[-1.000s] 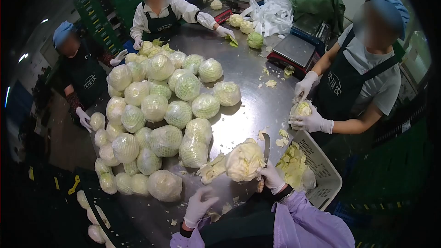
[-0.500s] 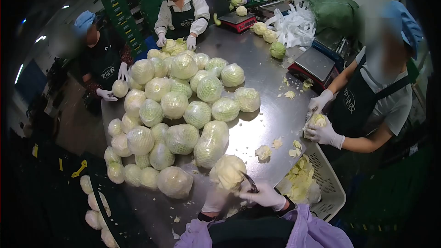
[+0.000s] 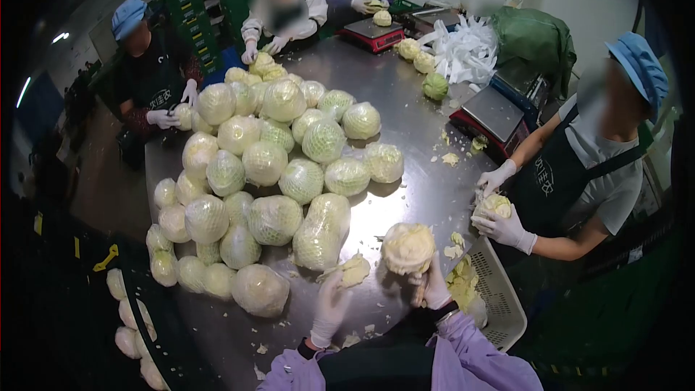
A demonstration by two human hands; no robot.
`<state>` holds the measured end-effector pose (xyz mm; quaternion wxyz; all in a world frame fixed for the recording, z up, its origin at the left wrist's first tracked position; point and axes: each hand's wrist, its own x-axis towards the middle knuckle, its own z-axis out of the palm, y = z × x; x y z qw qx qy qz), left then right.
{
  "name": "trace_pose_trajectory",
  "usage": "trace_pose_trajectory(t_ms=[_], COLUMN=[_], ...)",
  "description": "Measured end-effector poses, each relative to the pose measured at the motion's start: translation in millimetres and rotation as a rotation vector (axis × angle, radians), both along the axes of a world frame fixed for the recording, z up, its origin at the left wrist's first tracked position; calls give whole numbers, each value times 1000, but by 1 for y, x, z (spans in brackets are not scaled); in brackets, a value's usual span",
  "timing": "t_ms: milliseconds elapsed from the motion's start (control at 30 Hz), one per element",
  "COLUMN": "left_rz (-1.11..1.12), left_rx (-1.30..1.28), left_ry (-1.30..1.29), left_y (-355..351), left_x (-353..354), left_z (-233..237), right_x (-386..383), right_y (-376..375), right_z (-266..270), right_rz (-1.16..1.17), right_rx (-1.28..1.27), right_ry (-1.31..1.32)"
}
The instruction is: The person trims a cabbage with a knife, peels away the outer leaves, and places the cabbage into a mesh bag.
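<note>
My right hand (image 3: 434, 288), in a white glove, holds up a pale trimmed cabbage (image 3: 407, 248) from below and its right side. A small dark tip shows at the cabbage's left edge; the rest of that item is hidden. My left hand (image 3: 331, 309), also gloved, is to the left, its fingers at a torn cabbage leaf (image 3: 354, 271) that they seem to pinch. Just beyond lie many wrapped cabbages in netting and film, the nearest being a round one (image 3: 260, 290) and a long one (image 3: 322, 232).
Leaf scraps dot the steel table (image 3: 405, 203). A grey crate (image 3: 504, 297) of leaves stands at my right. A co-worker (image 3: 572, 166) on the right trims a cabbage; others work across the table. Red scales (image 3: 492, 117) and white bags (image 3: 463, 49) sit farther back.
The cabbage has moved right and now rests in my right hand. My left hand has come away from it to the left, with a leaf at its fingers. The dark curved knife is mostly hidden now.
</note>
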<state>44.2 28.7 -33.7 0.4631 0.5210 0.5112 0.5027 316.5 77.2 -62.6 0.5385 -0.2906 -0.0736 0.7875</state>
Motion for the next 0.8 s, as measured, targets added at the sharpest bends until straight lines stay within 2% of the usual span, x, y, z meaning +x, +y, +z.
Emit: trace_pose_trajectory(t_ms=[67,133,200,233,267,333,400,467,500,533,567,600,633,667,733,800], left_rz=[103,58,-21,-99,-75,-79,38,143,65,-17,-90,-167,-274,-380,-595,-1085], left_rx=[70,38,3,-58,-74,-107,-108,-59,-114,-168,-64,43,96,151,367,23], left_ry=[357,405,726,791,793,866,828,673,692,704,658,616,603,593,669,264], left_y=[-19,-40,-56,-60,-60,-48,-32,-15,-7,1,4,9,12,14,9,21], left_x=[-21,-40,-45,-49,-50,-48,-39,-23,-11,3,17,29,41,54,92,101], left_z=[3,-15,-16,-25,-26,-20,-35,-57,-61,-64,-62,-59,-58,-60,-88,-65], right_x=[10,8,24,32,50,33,15,-6,-6,-14,-11,-7,-4,2,36,85], right_y=[29,55,82,88,103,109,107,94,90,80,70,63,52,43,33,25], right_z=[1,34,22,24,-9,24,30,32,-5,-20,-30,-32,-31,-36,-35,-56], right_rz=[-118,-220,-238,-235,-276,-311,-220,103,157,159,206,351,383,84,201,73], right_rx=[-18,-15,-53,-192,-96,32,81,52,167,311,575,650,582,865,651,575], right_ry=[-66,-229,-299,-344,-358,-480,-624,-848,-1050,-1238,-1592,-1798,-1889,-2010,-1954,-1965])
